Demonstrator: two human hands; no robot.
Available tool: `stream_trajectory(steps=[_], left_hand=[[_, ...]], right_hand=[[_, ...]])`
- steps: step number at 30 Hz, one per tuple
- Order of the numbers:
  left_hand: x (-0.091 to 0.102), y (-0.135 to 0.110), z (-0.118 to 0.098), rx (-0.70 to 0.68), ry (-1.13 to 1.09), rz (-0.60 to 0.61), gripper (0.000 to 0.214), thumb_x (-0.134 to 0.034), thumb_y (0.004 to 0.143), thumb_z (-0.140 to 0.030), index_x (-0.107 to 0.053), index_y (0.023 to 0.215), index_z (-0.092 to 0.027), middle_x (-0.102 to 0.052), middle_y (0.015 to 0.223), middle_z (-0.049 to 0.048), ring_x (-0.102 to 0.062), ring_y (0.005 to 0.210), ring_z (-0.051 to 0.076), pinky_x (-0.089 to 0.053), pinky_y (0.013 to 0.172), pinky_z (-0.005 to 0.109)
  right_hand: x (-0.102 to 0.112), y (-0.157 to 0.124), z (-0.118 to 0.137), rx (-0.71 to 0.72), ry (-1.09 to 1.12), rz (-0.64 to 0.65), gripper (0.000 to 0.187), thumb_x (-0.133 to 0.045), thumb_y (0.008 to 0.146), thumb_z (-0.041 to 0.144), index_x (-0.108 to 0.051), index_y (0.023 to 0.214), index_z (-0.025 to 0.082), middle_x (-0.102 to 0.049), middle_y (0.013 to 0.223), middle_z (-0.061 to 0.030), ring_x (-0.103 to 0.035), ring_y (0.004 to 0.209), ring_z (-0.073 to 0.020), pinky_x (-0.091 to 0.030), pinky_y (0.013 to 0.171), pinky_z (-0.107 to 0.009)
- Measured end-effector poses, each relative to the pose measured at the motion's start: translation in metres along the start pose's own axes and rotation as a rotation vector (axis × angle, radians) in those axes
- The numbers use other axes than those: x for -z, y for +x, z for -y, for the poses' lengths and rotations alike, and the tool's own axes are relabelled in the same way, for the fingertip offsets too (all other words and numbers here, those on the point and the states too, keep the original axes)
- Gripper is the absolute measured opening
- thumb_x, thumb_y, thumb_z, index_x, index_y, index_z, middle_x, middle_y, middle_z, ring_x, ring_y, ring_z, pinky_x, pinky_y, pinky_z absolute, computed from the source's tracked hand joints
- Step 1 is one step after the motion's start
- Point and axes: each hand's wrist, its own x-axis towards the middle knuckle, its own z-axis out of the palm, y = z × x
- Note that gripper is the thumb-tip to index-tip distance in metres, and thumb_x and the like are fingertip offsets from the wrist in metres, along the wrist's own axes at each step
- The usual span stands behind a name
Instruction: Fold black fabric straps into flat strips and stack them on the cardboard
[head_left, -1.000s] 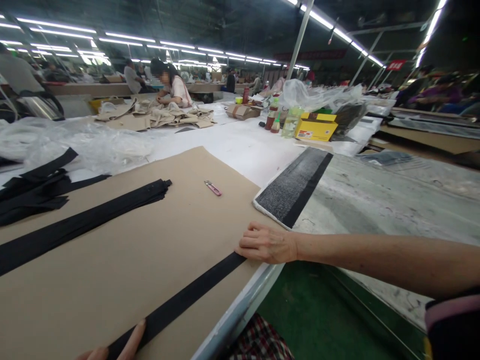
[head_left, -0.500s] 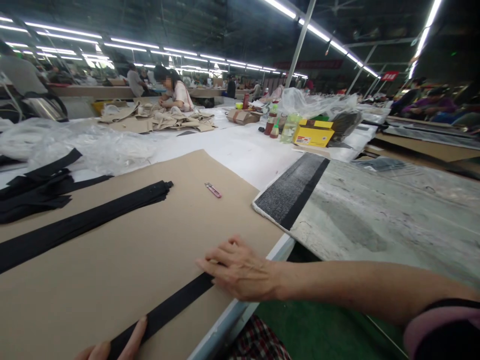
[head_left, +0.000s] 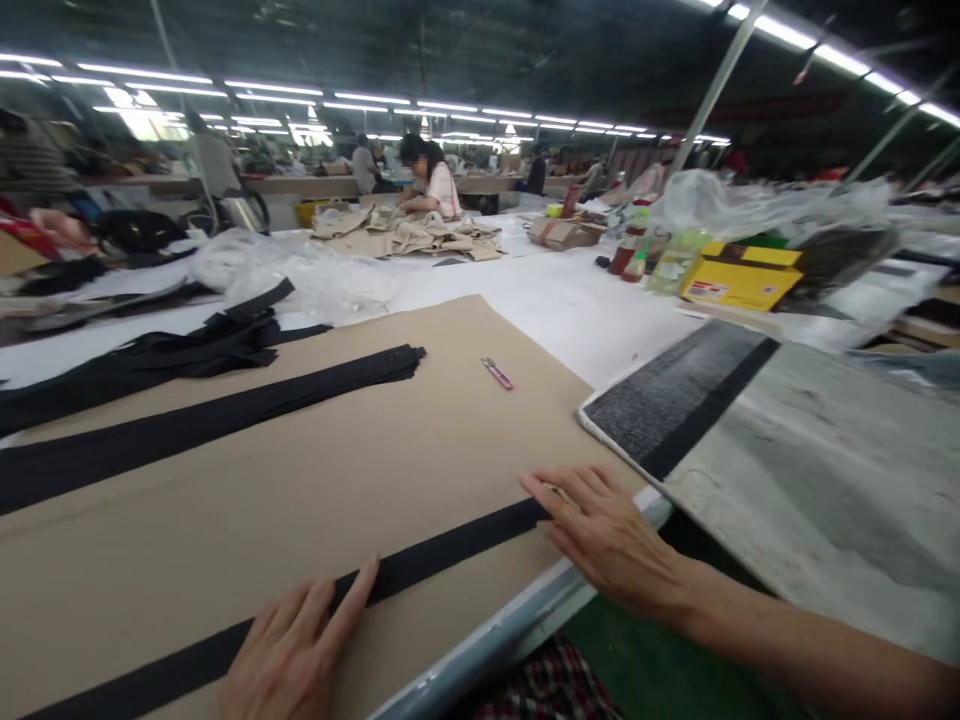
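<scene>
A long black fabric strip point(head_left: 442, 545) lies straight along the near side of a tan sheet point(head_left: 300, 500) on the table. My left hand point(head_left: 289, 650) rests on the strip at the lower middle, fingers stretched out and spread over it. At the strip's right end is my right hand point(head_left: 604, 535), its fingers extended and covering that end. Beyond the hands, pink-handled thread snips point(head_left: 497, 374) lie on the sheet. A stack of black strips point(head_left: 225, 408) lies further back on the left.
Loose black strips point(head_left: 172, 355) and clear plastic point(head_left: 315, 275) lie at back left. A grey-green board point(head_left: 825, 480) with a dark textured piece point(head_left: 667, 395) stands at right. Bottles point(head_left: 634, 255), a yellow box point(head_left: 739, 275) and tan scraps point(head_left: 405, 235) sit behind. A person point(head_left: 435, 185) works across the table.
The view has swung left, so things appear further right. My left hand has come fully into view, fingers spread on the strip. My right hand stays at the strip's right end.
</scene>
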Motion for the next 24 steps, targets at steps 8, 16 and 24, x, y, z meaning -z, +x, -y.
stream_trajectory(steps=[8, 16, 24], left_hand=[[-0.001, -0.004, -0.005, 0.066, -0.071, -0.169, 0.035, -0.040, 0.085, -0.013, -0.052, 0.118, -0.016, -0.062, 0.108, 0.0068, -0.057, 0.102, 0.015, -0.047, 0.089, 0.023], [0.002, -0.033, 0.016, -0.021, 0.147, -0.127, 0.055, -0.042, 0.076, -0.009, -0.047, 0.130, -0.015, -0.065, 0.110, 0.0034, -0.056, 0.101, 0.019, -0.044, 0.089, 0.028], [0.011, -0.063, 0.037, 0.261, 0.250, -0.096, 0.041, -0.039, 0.085, -0.015, -0.051, 0.124, -0.016, -0.063, 0.111, 0.0069, -0.056, 0.100, 0.021, -0.041, 0.090, 0.034]], right_hand=[[-0.051, 0.076, 0.116, 0.288, 0.371, 0.212, 0.056, -0.040, 0.094, 0.047, -0.033, 0.141, 0.016, -0.038, 0.144, -0.0086, -0.030, 0.133, -0.0214, -0.018, 0.113, -0.042], [-0.058, 0.043, 0.070, 0.274, 0.248, 0.300, 0.069, -0.040, 0.095, 0.045, -0.007, 0.148, 0.018, -0.019, 0.152, -0.0076, -0.016, 0.140, -0.0213, 0.004, 0.114, -0.050], [-0.054, 0.014, 0.041, 0.221, 0.034, 0.226, 0.068, -0.040, 0.095, 0.037, -0.004, 0.149, 0.017, -0.024, 0.151, -0.0077, -0.023, 0.138, -0.0222, -0.004, 0.115, -0.050]])
